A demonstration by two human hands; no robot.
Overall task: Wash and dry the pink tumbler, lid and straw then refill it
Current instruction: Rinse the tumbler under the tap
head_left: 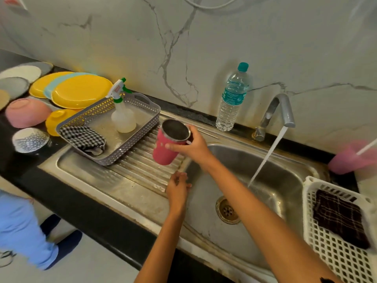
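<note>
While water runs from the tap [279, 113] into the sink basin [204, 211], I see the right hand [192, 147] gripping the pink tumbler [167, 148] near its rim, fingers round the far side & thumb across the near side. Tumbler is tilted, open mouth up toward the cam, steel inside showing. It hangs over the ribbed drainboard [138, 166], just beside the grey basket [142, 127]; can't tell if it touches the board. Left hand [177, 186] sits lower, at the edge btw drainboard & basin, fingers loosely bent, nothing in it that I can see; it's a bit blurred. Water stream [267, 156] lands in the basin just right of the drain [227, 210], well apart from the tumbler.

Grey basket holds an upright spray bottle [122, 117] w/ a green-white trigger & a crumpled checked cloth [83, 137] at its near corner. A capped water bottle [232, 99] stands by the wall, left of the tap. Far left on the counter: yellow plates [79, 90] & an upturned pink bowl [26, 113]. Right side: white basket [330, 252] w/ a dark checked cloth [342, 219] lying in it. At the right edge, a pink piece [350, 160] w/ a thin white rod [367, 148], too blurred to say if it's lid & straw.
</note>
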